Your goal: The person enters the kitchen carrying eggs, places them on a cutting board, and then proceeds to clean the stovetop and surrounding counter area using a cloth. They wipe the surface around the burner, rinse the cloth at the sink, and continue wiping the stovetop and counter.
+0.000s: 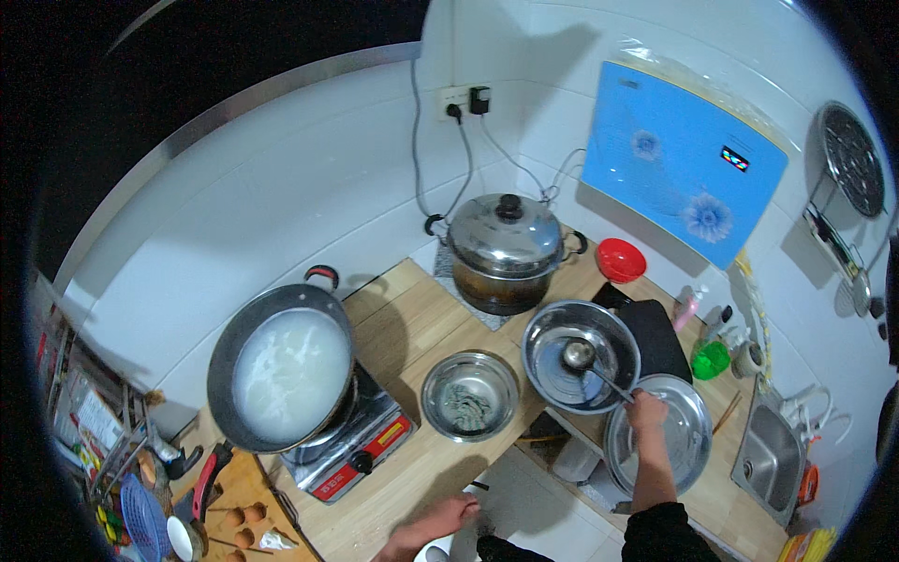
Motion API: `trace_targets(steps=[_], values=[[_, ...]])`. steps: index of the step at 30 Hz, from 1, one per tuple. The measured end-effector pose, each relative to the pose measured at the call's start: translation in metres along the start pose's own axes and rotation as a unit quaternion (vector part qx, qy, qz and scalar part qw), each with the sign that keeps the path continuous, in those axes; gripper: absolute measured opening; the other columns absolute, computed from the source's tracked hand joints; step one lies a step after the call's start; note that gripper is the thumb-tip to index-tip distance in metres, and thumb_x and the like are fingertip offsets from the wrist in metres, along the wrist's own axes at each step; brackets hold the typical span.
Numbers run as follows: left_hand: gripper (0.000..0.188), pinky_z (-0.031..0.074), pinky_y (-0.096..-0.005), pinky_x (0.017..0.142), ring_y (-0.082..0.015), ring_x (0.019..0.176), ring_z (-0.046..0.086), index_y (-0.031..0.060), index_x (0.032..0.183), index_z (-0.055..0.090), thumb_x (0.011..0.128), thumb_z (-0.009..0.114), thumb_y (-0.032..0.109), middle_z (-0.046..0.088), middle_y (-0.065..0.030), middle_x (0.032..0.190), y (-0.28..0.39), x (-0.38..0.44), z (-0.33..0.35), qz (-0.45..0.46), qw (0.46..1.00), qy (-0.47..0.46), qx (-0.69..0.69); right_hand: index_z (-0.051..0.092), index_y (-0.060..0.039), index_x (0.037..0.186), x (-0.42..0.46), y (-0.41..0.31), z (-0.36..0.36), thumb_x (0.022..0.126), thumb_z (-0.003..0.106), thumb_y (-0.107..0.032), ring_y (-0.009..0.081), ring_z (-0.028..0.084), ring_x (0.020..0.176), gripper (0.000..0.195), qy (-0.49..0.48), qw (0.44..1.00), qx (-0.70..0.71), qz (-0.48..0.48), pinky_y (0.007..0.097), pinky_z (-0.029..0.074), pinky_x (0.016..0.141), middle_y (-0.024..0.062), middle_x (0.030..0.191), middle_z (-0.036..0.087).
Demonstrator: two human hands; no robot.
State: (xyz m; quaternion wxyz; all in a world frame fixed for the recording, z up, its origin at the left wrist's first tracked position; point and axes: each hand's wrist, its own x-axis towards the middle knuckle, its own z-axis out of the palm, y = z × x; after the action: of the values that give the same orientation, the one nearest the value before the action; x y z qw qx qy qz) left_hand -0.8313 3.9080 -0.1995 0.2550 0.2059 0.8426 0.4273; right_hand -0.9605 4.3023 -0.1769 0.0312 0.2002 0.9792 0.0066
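Observation:
My right hand [647, 411] grips the handle of a metal ladle [579, 354]. The ladle's round bowl is inside a deep stainless steel basin [541, 379], which holds some whitish liquid. Under my right forearm lies a wide, shallow metal basin [692, 435]. My left hand [449, 514] hangs by the counter's front edge, fingers curled, with no object visible in it. On the counter between my hands, a smaller steel bowl [502, 379] contains a greenish patterned cloth-like thing. To the left, a large dark wok [223, 379] of cloudy white liquid rests tilted in view on a portable gas stove [358, 464].
A lidded steel pot [502, 242] stands in the corner near a red bowl [621, 260]. At right is a sink [772, 442]. A cutting board [270, 506] with several brown round items, a blue basket [144, 520] and a red-handled pan or knife [211, 478] crowd the lower left.

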Motion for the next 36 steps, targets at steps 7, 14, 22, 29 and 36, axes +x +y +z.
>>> trace_targets(steps=[7, 14, 22, 29, 36], values=[[0.012, 0.042, -0.0372, 0.066, -0.0309, 0.077, 0.053, 0.0045, 0.082, 0.055, 0.072, 0.049, 0.004, 0.055, -0.015, 0.081, 0.027, -0.125, -0.124, -0.08, 0.892, 0.42, 0.146, 0.059, -0.0081, 0.08, -0.032, -0.047, -0.022, 0.073, 0.056, -0.019, 0.0248, 0.056, 0.073, 0.013, 0.089, 0.974, 0.191, -0.087, 0.038, 0.043, 0.063, 0.0084, 0.082, 0.058], [0.032, 0.041, -0.038, 0.071, -0.0314, 0.082, 0.052, 0.0009, 0.095, 0.053, 0.072, 0.06, 0.023, 0.054, -0.0168, 0.091, -0.047, -0.296, -0.203, -0.323, 0.686, 0.552, 0.347, 0.052, 0.0008, 0.1, -0.149, -0.187, -0.003, 0.079, 0.05, -0.01, 0.0138, 0.053, 0.084, 0.024, -0.383, 0.756, 0.434, -0.305, 0.0272, 0.044, 0.07, 0.0088, 0.091, 0.056], [0.025, 0.044, -0.0237, 0.044, -0.0114, 0.051, 0.053, -0.0005, 0.079, 0.052, 0.072, 0.064, 0.02, 0.054, -0.0039, 0.06, -0.072, -0.313, -0.27, -0.296, 0.889, 0.214, -0.277, 0.054, 0.0013, 0.088, -0.307, -0.41, -0.01, 0.085, 0.042, -0.036, 0.0108, 0.052, 0.076, 0.039, -0.568, 0.524, 0.466, -0.43, 0.0223, 0.041, 0.071, 0.0062, 0.082, 0.057], [0.019, 0.046, -0.0259, 0.043, -0.0161, 0.046, 0.054, -0.0005, 0.078, 0.051, 0.074, 0.058, 0.017, 0.054, -0.0091, 0.06, -0.099, -0.309, -0.237, -0.218, 0.807, 0.075, -0.543, 0.045, -0.0042, 0.113, -0.377, -0.504, -0.035, 0.072, 0.042, -0.063, 0.0186, 0.042, 0.106, 0.072, -0.633, 0.504, 0.528, -0.258, 0.0323, 0.035, 0.085, 0.0108, 0.113, 0.046], [0.026, 0.022, -0.0213, 0.034, -0.0104, 0.034, 0.032, 0.0087, 0.055, 0.037, 0.076, 0.05, 0.014, 0.036, -0.0018, 0.045, -0.071, -0.279, -0.178, -0.174, 0.642, 0.041, -0.746, 0.056, -0.004, 0.079, -0.398, -0.476, -0.051, 0.076, 0.058, -0.027, 0.01, 0.053, 0.062, 0.023, -0.543, 0.472, 0.686, -0.108, 0.0232, 0.043, 0.053, 0.0039, 0.07, 0.056]])
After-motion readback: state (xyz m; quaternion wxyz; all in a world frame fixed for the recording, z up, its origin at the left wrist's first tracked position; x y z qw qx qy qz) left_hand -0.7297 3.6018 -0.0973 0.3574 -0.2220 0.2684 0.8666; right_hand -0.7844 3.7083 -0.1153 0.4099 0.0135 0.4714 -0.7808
